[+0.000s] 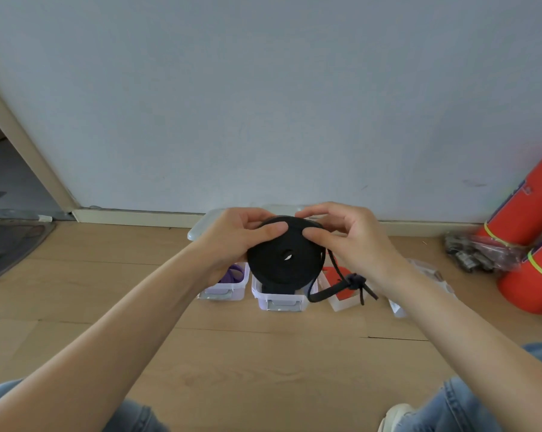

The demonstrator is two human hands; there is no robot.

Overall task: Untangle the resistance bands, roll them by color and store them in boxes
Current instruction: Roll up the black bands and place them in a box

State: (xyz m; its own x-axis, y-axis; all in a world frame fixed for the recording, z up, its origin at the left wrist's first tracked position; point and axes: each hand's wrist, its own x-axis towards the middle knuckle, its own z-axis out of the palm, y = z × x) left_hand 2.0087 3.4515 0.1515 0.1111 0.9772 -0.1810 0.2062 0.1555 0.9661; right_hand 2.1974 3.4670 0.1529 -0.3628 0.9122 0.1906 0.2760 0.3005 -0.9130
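At the frame's centre, the left hand [232,241] and right hand [341,241] are pinching a rolled black resistance band [286,254], each grip closed on its rim, above the middle box [282,296]. Its knotted tail [353,283] is dangling loose; it could snag the box edge, likely unwinding the roll.

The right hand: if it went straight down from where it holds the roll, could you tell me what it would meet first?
Probably the clear plastic box holding something red, which lies directly below the right hand in the picture. The knotted loose end of the black rolled band hangs in between and might brush it first; depth is unclear.
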